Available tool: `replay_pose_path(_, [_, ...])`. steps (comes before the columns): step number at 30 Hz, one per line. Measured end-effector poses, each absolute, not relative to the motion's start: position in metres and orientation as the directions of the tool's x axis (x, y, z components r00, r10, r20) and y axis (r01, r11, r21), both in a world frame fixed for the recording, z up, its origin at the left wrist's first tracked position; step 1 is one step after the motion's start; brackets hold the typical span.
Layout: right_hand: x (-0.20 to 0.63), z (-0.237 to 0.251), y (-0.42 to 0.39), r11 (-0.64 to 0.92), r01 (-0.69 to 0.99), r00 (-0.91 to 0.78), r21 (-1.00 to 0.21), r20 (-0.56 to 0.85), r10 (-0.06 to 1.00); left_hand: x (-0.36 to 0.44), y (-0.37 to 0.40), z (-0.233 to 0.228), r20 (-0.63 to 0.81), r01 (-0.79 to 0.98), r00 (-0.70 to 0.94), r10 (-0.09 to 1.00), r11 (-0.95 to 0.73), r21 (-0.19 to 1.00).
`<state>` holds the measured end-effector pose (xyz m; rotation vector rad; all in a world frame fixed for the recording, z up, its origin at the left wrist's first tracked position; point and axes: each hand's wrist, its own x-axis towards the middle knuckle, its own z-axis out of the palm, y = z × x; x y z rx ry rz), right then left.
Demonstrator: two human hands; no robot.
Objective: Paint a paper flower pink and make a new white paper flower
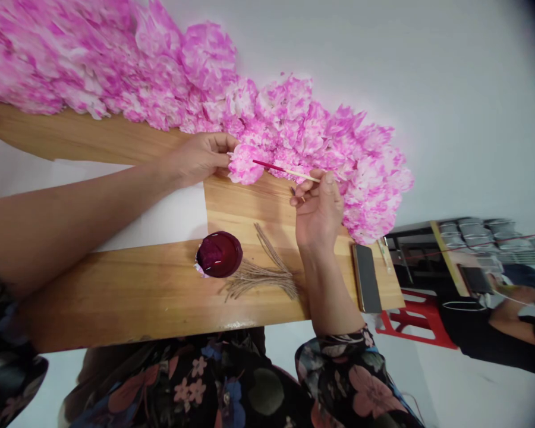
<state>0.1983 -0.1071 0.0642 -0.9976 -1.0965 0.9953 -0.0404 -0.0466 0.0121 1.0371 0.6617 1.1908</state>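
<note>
My left hand [205, 156] reaches across the table and pinches a small pink and white artificial flower [245, 164] at its left edge. Between the fingers of my right hand [318, 205] is a thin pale stick [289, 172], its far half coloured dark red. The red end lies over the flower; whether it touches the petals I cannot tell. A small dark tip shows by my right fingers, too small to name. Nearer to me stands a cup of dark red liquid [223, 254]. Thin brown stems [263, 276] lie beside it, left of my right forearm.
A long heap of pink and white flowers [285, 110] lines the table's back edge by the wall. White paper [160, 220] lies under my left arm. A phone [366, 278] rests near the right edge of the wooden table [129, 309]. Beyond are a red stool [417, 321] and another person's arm [517, 309].
</note>
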Motion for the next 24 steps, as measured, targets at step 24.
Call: replay_pose_path(24, [0.1998, 0.0634, -0.1061, 0.294, -0.164, 0.171, -0.942, 0.266, 0.949, -0.0418, -0.0447, 0.0086, 0.113, -0.428, 0.289, 0.951, 0.022, 0.904])
